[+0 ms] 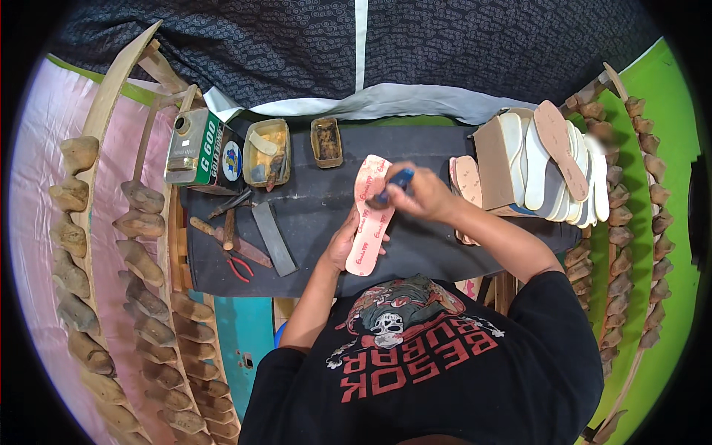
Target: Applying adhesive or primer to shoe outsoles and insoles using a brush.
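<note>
My left hand (342, 243) holds a pink shoe insole (367, 236) with red printing, its fingers wrapped round the edge and partly hidden beneath. The insole is raised over the dark work table and tilted lengthwise away from me. In my closed right hand (426, 196) is a dark blue object (401, 178), pressed to or just above the insole's far half. Its lower end is blurred and mostly covered by my fingers, so its kind cannot be made out.
At left on the table (326, 222) are a metal can (194, 148), a yellowish tub (267, 152), red-handled pliers (239, 268) and a grey flat block (274, 239). A small tub (325, 142) stands farther back. A cardboard box (495, 159) of insoles is right. Racks of wooden shoe lasts (141, 261) flank me.
</note>
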Available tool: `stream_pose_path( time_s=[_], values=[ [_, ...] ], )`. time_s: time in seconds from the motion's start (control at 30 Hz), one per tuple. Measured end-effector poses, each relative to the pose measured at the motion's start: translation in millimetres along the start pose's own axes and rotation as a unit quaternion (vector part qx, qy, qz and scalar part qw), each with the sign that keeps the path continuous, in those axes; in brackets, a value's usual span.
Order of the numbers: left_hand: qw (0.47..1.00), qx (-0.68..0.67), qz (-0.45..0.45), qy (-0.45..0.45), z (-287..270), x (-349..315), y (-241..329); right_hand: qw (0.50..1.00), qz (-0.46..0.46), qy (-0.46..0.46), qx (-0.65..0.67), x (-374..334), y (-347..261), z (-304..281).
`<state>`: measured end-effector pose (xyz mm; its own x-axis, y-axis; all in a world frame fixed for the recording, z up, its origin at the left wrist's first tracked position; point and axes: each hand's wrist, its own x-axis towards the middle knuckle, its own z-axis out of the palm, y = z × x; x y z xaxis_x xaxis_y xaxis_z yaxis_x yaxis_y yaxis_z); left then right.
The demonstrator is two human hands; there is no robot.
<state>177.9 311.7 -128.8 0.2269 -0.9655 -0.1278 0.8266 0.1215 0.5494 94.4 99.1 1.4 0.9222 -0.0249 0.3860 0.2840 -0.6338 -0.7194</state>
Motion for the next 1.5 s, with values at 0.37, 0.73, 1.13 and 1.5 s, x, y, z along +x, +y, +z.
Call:
stream_pose_path(
  time_s=[0.37,0.73,1.13,1.5],
  values=[
    [1.0,-0.017,0.001,-0.009,8.3,-3.9,-13.9,0.977,-0.134,0.073,-0.15,13.7,17.4,-13.1],
    [0.997,-0.07,0.015,-0.018,3.5,0.1,-7.9,0.996,-0.068,0.047,-0.036,13.7,5.9,2.7],
    [0.983,-0.18,-0.029,-0.02,-14.9,-10.1,-18.2,0.971,-0.221,-0.045,-0.079,10.5,-22.6,15.1],
    [0.996,-0.076,0.008,-0.043,5.3,-11.2,-11.6,0.989,-0.091,0.077,-0.091,36.4,18.7,-8.2]
  ],
)
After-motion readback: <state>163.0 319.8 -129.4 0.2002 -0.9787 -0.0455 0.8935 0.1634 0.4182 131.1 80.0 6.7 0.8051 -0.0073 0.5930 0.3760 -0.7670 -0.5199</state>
